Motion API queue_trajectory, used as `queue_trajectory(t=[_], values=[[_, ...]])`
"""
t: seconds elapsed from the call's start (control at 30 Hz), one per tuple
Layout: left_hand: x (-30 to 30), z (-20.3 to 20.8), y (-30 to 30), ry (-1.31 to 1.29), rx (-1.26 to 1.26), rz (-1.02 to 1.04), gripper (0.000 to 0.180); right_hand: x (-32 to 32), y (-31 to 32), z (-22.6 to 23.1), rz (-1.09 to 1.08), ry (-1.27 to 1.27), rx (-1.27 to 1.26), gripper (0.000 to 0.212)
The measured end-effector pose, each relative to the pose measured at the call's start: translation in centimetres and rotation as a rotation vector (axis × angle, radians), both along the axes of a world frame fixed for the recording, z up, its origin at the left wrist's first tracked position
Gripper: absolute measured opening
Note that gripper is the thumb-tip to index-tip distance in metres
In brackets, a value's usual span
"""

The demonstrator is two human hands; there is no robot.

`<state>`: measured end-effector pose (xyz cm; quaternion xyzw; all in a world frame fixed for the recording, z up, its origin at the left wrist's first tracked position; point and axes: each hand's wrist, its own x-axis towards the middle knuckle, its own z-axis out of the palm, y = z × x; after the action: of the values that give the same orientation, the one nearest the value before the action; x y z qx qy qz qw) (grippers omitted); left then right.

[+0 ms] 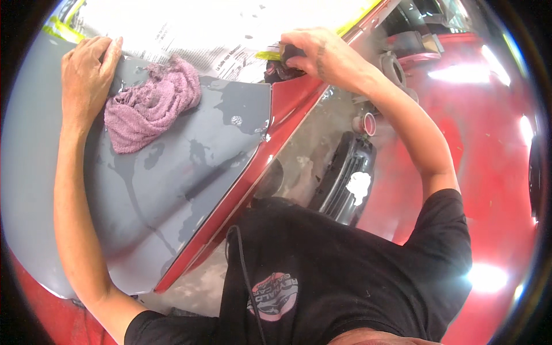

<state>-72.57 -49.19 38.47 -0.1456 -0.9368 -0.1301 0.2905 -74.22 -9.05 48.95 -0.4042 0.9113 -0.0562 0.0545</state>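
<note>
My left hand [91, 77] rests on the grey primed car hood [52, 167], close to the edge of the newspaper. Its thumb and fingers lie on the panel, and the fingertips are partly hidden. Just right of it sits a crumpled, damp purple cloth [152, 106], which no hand grips. Over at the hood's far right corner, my right hand [322, 54] has its fingers curled round something dark. What it holds is mostly hidden. A black part [280, 71] shows just below those fingers, beside the red fender edge [298, 95].
Newspaper [172, 29] with yellow-green tape [62, 30] covers the area beyond the hood. Wet patches mark the primer. Right of the fender, a black grille-like part [344, 178] and a roll of tape [364, 124] lie before another red car panel [483, 144].
</note>
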Motion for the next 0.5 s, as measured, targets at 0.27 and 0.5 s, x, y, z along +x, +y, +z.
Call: queue_trajectory(t=[0.27,0.5], values=[[0.0,0.0,0.2,0.044,0.024,-0.028,0.029,-1.2,-0.5,-2.5,0.205,0.136,0.084,0.016],[0.0,-0.6,-0.6,0.045,-0.023,-0.024,0.030,-1.5,-1.2,-2.5,0.205,0.175,0.366,0.014]])
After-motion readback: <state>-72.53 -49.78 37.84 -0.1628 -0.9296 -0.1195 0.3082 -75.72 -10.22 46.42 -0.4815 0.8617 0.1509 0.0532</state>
